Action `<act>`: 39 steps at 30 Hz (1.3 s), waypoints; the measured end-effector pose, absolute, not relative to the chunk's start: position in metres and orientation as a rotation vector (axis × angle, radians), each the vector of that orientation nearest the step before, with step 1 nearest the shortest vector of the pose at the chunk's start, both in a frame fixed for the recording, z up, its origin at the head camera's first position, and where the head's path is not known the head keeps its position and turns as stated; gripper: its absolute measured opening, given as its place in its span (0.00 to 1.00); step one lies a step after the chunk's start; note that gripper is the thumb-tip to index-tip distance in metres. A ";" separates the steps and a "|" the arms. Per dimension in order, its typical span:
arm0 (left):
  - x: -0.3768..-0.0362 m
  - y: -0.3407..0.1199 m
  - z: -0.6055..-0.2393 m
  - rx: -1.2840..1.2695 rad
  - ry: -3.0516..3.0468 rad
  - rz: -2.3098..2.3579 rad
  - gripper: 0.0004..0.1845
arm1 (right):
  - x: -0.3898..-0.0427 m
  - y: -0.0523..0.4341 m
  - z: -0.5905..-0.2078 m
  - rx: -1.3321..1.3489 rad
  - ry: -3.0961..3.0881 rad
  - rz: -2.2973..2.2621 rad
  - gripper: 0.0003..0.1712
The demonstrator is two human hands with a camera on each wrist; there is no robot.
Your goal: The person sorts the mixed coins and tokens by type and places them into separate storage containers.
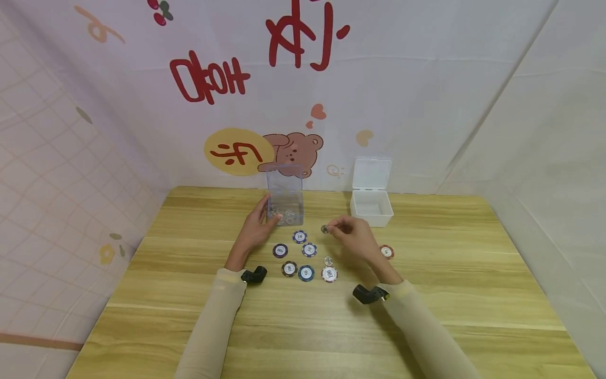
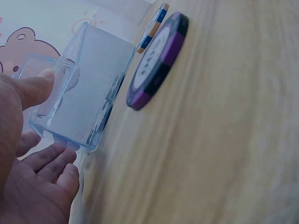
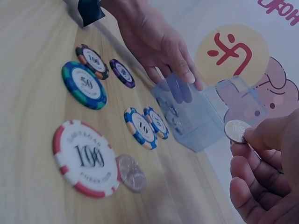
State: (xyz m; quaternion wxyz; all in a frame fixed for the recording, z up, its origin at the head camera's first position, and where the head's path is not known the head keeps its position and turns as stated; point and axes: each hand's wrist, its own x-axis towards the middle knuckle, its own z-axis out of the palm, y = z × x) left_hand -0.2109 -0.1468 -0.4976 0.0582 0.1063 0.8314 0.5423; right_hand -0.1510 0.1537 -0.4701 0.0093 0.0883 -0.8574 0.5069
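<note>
My left hand [image 1: 255, 229] holds the left side of a clear plastic box [image 1: 294, 200], thumb over its rim and fingers along the outer wall. The box's lid stands up at the back, and several silver coins [image 1: 290, 215] lie inside. Between thumb and forefinger, my right hand [image 1: 354, 237] pinches a silver coin [image 3: 237, 131], raised above the table to the right of that box. Another coin [image 3: 131, 173] lies against a red-and-white poker chip [image 3: 86, 158]. The purple-and-black chip [image 2: 158, 60] is the one nearest my left hand.
Behind my right hand stands a white box [image 1: 371, 196] with its lid up. Blue-edged chips [image 1: 310, 249], a green-and-blue chip [image 3: 84, 85] and a brown-black chip [image 1: 290, 269] lie scattered in front. A red chip [image 1: 387, 252] is partly behind my right forearm. A printed cloth backs the table.
</note>
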 end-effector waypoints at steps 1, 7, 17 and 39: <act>-0.210 -0.147 -0.497 0.326 2.522 1.641 0.44 | -0.152 0.152 -0.469 0.274 -2.675 1.587 0.05; -0.210 -0.147 -0.496 0.319 2.536 1.620 0.45 | -0.161 0.145 -0.464 0.279 -2.662 1.559 0.06; -0.210 -0.146 -0.496 0.323 2.525 1.625 0.44 | -0.181 0.133 -0.454 0.292 -2.631 1.575 0.06; -0.213 -0.146 -0.499 0.337 2.559 1.621 0.45 | -0.221 0.110 -0.448 0.333 -2.612 1.489 0.07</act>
